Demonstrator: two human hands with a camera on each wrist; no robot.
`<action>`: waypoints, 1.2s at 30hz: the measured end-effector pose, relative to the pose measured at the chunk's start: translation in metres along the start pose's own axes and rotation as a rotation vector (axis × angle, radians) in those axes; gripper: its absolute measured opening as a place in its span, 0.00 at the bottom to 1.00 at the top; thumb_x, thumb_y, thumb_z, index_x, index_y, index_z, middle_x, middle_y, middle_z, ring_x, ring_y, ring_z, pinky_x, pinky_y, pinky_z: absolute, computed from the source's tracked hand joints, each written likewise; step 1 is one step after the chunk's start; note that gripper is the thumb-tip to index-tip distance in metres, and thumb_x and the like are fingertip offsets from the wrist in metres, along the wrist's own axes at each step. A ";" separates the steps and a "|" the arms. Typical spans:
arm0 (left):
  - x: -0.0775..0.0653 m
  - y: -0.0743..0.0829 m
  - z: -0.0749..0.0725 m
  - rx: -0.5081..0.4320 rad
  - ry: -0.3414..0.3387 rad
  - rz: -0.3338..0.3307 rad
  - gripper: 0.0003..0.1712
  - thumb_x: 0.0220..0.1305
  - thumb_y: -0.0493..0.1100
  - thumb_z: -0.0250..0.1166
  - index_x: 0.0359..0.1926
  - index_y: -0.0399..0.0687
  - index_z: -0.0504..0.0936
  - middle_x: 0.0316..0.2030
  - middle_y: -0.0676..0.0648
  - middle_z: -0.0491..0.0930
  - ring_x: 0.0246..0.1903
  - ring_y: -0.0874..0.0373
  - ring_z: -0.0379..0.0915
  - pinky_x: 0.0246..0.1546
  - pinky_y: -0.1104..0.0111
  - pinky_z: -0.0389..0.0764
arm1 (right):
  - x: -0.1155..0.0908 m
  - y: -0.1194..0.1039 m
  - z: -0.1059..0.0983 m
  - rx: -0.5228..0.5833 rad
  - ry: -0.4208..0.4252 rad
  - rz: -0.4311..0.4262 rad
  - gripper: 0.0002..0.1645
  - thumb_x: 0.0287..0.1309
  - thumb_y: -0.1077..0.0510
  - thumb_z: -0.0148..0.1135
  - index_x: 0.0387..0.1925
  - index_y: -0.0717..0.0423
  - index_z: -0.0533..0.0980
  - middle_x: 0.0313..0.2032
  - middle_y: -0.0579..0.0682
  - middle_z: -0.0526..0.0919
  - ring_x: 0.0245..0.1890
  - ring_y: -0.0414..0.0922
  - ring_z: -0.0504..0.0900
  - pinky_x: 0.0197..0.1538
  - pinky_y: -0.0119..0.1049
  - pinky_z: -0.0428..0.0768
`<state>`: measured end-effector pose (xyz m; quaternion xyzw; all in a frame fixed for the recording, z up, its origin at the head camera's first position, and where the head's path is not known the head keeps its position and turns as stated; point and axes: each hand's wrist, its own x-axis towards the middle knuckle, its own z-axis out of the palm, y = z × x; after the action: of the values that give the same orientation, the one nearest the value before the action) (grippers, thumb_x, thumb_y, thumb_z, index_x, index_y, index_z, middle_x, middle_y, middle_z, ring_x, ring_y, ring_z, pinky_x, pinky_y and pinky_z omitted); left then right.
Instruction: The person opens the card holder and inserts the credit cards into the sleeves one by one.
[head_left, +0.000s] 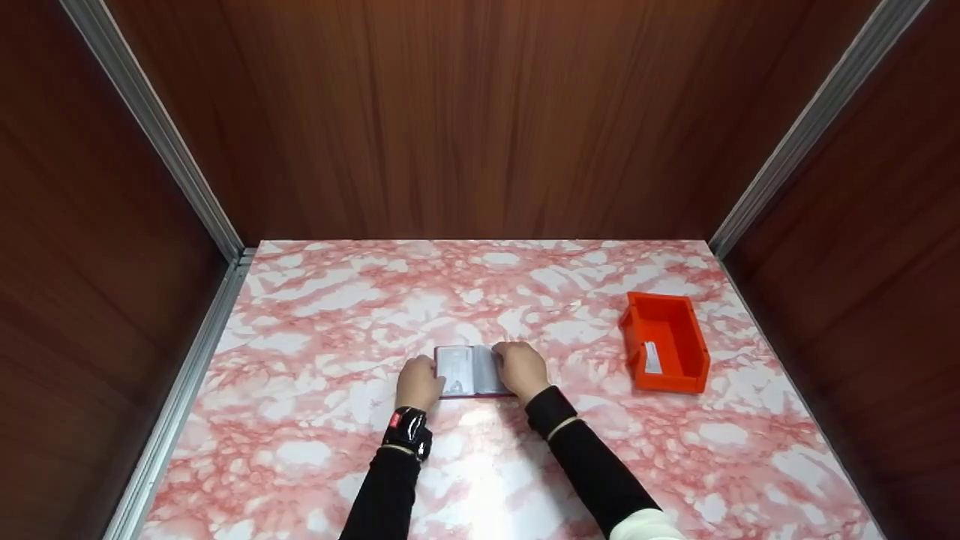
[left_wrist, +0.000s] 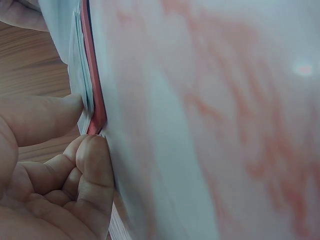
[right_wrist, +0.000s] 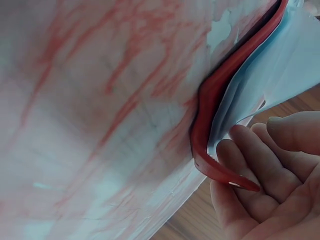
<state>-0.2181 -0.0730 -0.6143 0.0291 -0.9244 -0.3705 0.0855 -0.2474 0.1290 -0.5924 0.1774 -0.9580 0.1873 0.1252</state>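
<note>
A small red-covered card holder (head_left: pixel 455 369) with clear plastic sleeves lies spread open near the table's middle in the head view. My left hand (head_left: pixel 418 384) pinches its left edge. In the left wrist view, the thumb presses on the sleeves and the curled fingers meet the red cover (left_wrist: pixel 95 85). At the right edge, my right hand (head_left: pixel 523 369) holds the holder with bent fingers. The right wrist view shows a red clasp strap (right_wrist: pixel 225 175) lying across those fingers. A clear sleeve (right_wrist: pixel 285 75) stands raised beside the thumb; its exact contact with the fingertips is hidden.
An orange open bin (head_left: pixel 670 341) with a white label stands on the right of the pink-and-white marbled table (head_left: pixel 322 315). Brown wood-grain panels (head_left: pixel 480 120) with metal corner rails enclose the back and both sides.
</note>
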 end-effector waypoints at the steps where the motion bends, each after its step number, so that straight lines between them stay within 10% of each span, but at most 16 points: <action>1: 0.000 0.000 0.000 0.000 0.000 0.000 0.06 0.47 0.32 0.70 0.27 0.36 0.81 0.25 0.44 0.76 0.29 0.45 0.75 0.36 0.52 0.76 | 0.000 0.000 0.000 -0.002 0.001 -0.006 0.07 0.58 0.64 0.64 0.37 0.57 0.85 0.34 0.55 0.87 0.37 0.56 0.84 0.40 0.49 0.81; 36: 0.000 -0.004 0.003 0.015 0.026 0.049 0.07 0.45 0.32 0.71 0.26 0.37 0.80 0.24 0.43 0.76 0.29 0.44 0.75 0.35 0.52 0.76 | -0.001 -0.024 0.009 0.131 -0.109 -0.159 0.14 0.60 0.65 0.64 0.48 0.63 0.82 0.44 0.58 0.85 0.46 0.56 0.83 0.54 0.47 0.77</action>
<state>-0.2184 -0.0737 -0.6187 0.0119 -0.9264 -0.3611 0.1062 -0.2383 0.1045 -0.5935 0.2707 -0.9319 0.2292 0.0755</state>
